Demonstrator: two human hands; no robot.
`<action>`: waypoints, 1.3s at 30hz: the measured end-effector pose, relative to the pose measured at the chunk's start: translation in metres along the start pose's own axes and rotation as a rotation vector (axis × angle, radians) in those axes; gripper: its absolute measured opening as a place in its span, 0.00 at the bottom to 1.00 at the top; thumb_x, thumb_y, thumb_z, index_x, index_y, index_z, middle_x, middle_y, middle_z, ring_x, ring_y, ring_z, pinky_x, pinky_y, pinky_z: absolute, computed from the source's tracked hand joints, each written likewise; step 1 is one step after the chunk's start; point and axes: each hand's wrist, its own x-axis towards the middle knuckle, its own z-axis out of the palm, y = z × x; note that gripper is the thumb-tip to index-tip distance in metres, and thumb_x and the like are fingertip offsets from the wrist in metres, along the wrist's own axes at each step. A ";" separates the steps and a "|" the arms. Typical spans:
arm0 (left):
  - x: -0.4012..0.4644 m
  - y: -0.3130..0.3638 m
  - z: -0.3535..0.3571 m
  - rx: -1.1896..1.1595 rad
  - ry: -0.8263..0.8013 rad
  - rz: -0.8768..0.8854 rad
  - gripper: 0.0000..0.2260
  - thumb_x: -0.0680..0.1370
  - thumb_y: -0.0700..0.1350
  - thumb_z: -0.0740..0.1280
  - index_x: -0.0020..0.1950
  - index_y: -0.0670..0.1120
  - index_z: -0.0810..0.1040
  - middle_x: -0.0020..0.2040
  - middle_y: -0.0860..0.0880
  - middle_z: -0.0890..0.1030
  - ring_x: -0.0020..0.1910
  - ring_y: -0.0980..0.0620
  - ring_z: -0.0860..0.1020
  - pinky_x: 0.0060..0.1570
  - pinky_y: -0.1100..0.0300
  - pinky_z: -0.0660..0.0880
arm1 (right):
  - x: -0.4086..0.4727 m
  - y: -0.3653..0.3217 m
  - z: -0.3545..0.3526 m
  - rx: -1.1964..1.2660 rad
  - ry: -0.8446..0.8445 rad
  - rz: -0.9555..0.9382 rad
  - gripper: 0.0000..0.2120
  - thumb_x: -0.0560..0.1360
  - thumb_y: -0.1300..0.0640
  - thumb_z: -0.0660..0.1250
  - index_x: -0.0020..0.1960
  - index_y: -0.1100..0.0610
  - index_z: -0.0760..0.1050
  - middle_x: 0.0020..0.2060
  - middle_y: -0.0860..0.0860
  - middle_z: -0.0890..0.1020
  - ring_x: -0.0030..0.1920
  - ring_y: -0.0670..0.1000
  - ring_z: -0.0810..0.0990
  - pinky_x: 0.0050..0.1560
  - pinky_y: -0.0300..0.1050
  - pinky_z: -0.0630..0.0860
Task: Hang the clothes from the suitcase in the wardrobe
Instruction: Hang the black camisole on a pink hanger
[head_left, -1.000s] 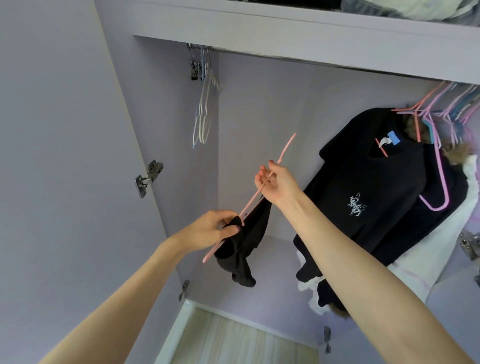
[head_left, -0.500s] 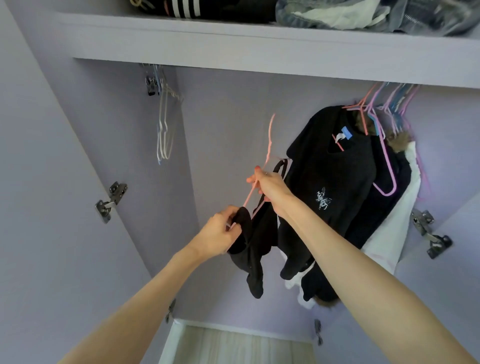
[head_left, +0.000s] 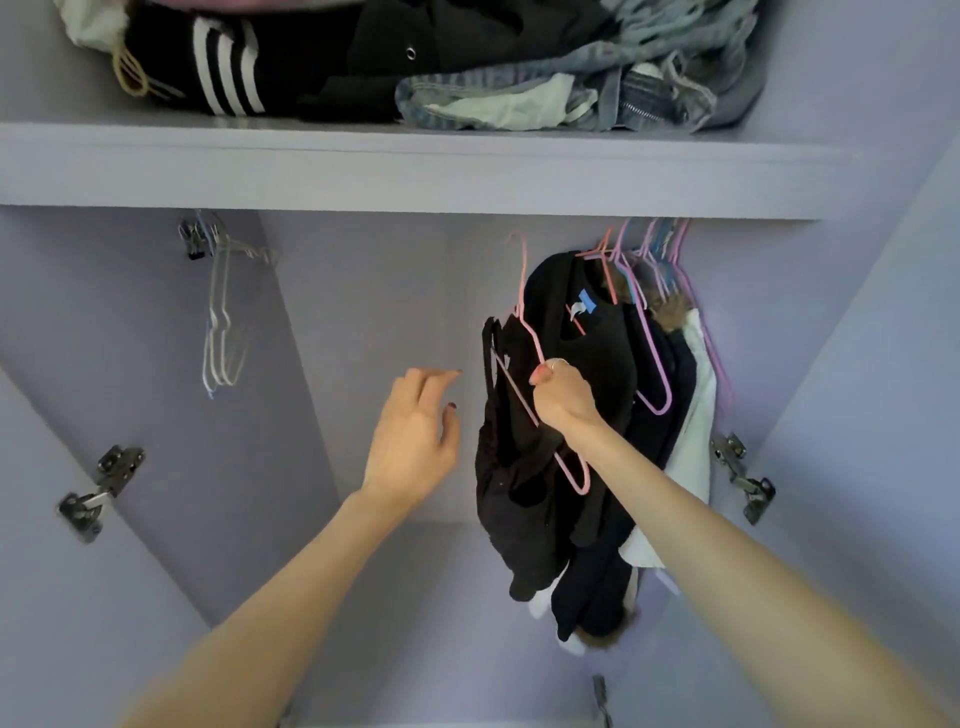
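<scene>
Left hand (head_left: 415, 441) off hanger (head_left: 524, 322) now

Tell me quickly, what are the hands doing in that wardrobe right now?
Left hand open, holding nothing. Right hand grips pink hanger carrying black garment, hook up near the rail. Hung clothes crowd close on the right.

Pink hanger (head_left: 525, 332) hook top hidden behind shelf (head_left: 415, 171).

Lilac shelf (head_left: 415, 171) under heaped clothes (head_left: 467, 62)
</scene>
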 end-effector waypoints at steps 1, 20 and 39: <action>0.013 0.001 -0.003 0.095 0.107 0.081 0.17 0.75 0.38 0.59 0.64 0.41 0.71 0.59 0.43 0.73 0.54 0.46 0.69 0.52 0.48 0.73 | 0.004 0.002 -0.009 -0.042 0.040 -0.022 0.15 0.80 0.64 0.51 0.63 0.61 0.71 0.59 0.57 0.76 0.60 0.57 0.75 0.53 0.46 0.69; 0.137 0.011 -0.009 0.605 0.319 0.192 0.45 0.65 0.37 0.65 0.77 0.47 0.43 0.76 0.38 0.46 0.74 0.33 0.43 0.70 0.38 0.39 | 0.128 -0.014 -0.070 -0.074 0.242 -0.010 0.14 0.80 0.59 0.57 0.61 0.64 0.74 0.59 0.60 0.78 0.60 0.60 0.76 0.54 0.47 0.72; 0.131 0.026 -0.006 0.625 0.277 0.074 0.42 0.66 0.36 0.62 0.77 0.44 0.45 0.76 0.36 0.48 0.74 0.33 0.45 0.71 0.37 0.44 | 0.110 0.027 -0.071 -0.007 0.210 0.021 0.14 0.80 0.61 0.55 0.62 0.63 0.71 0.59 0.61 0.77 0.59 0.61 0.76 0.55 0.49 0.72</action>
